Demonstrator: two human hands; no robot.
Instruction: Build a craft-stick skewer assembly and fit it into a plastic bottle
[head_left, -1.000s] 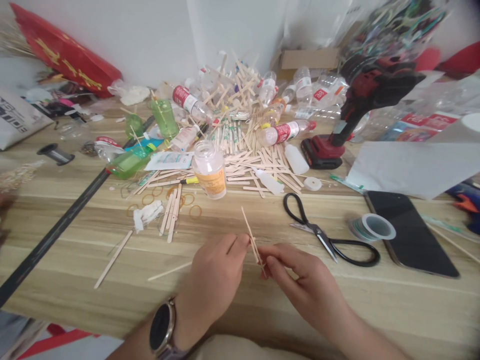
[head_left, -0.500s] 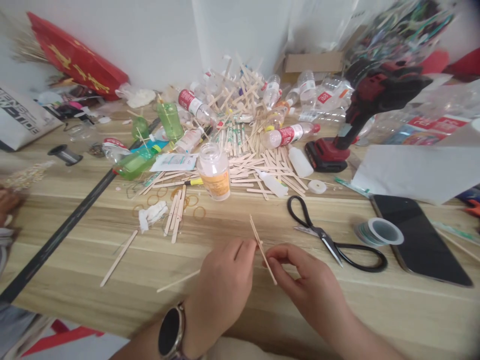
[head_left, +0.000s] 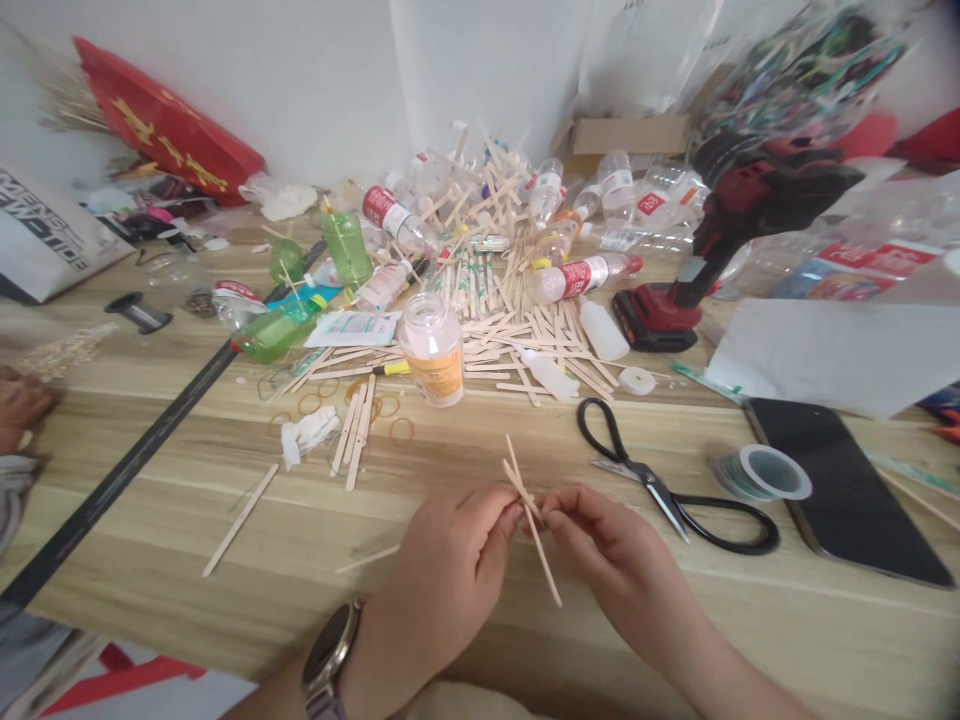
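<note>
Two slim wooden sticks (head_left: 544, 560) cross each other in a narrow X between my hands. My left hand (head_left: 457, 560), with a watch on its wrist, pinches them near the crossing from the left. From the right, my right hand (head_left: 607, 555) has its thumb and forefinger closed on the sticks at the same place. The fingertips hide part of the crossing. Another thin stick (head_left: 367, 560) lies on the table, partly behind my left hand. Black-handled scissors (head_left: 652, 485) lie open to the right of my hands.
Behind are a plastic jar (head_left: 433, 350), a pile of wooden sticks (head_left: 487, 345), bottles and a red cordless tool (head_left: 720, 230). At the right lie a wire spool (head_left: 765, 473) and a phone (head_left: 862, 490). Another person's hand (head_left: 22, 405) rests at the left edge.
The sticks, nearly in line before, now cross at a wider angle. My right hand has moved slightly left, closer to my left hand. The view has shifted a little.
</note>
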